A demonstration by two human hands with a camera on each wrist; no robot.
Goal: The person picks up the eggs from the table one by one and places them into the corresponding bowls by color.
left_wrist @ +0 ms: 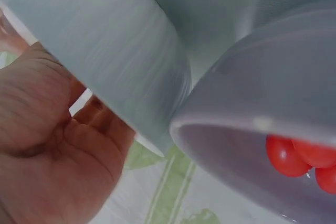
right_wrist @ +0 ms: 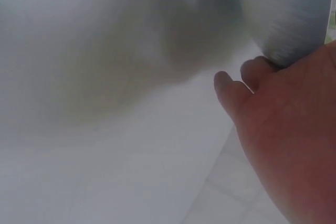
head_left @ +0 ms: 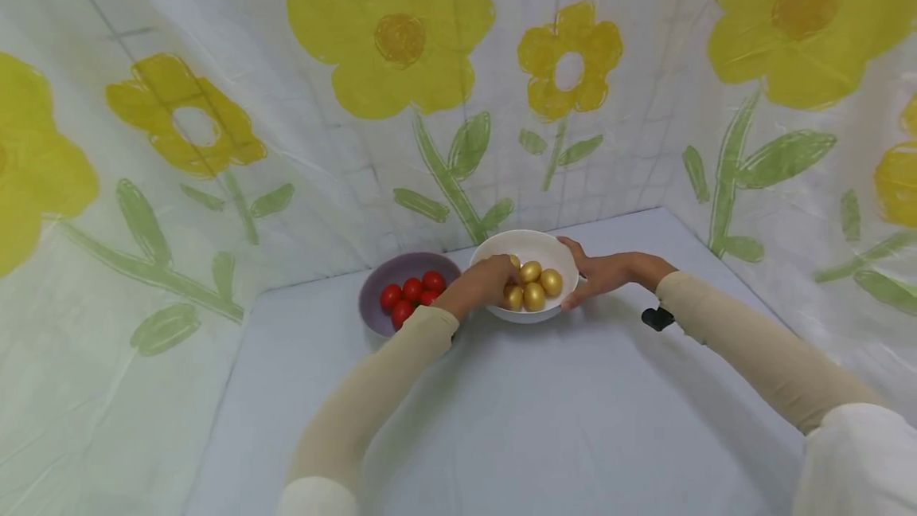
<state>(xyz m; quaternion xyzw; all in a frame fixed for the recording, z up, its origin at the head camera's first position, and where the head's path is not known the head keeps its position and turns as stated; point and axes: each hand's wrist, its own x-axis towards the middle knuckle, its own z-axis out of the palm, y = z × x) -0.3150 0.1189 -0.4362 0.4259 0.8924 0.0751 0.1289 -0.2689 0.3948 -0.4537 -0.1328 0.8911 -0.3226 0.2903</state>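
A white bowl [head_left: 526,316] holds several golden eggs [head_left: 534,296]. My left hand [head_left: 481,283] reaches over its left rim, fingertips down among the eggs; whether they pinch one I cannot tell. In the left wrist view, this hand [left_wrist: 58,145] has its fingers past the rim, partly hidden by the bowl's wall [left_wrist: 115,51]. My right hand [head_left: 598,271] holds the bowl's right side, thumb and fingers spread along it. From the right wrist, that hand [right_wrist: 294,129] shows bent fingers against the bowl's outer wall [right_wrist: 289,14].
Close on the left stands a purple bowl [head_left: 372,313] with several shiny red eggs or balls [head_left: 402,313]. Both bowls sit near the back of the pale table [head_left: 544,420]. Flower-printed curtains [head_left: 308,205] rise along the table's back and sides.
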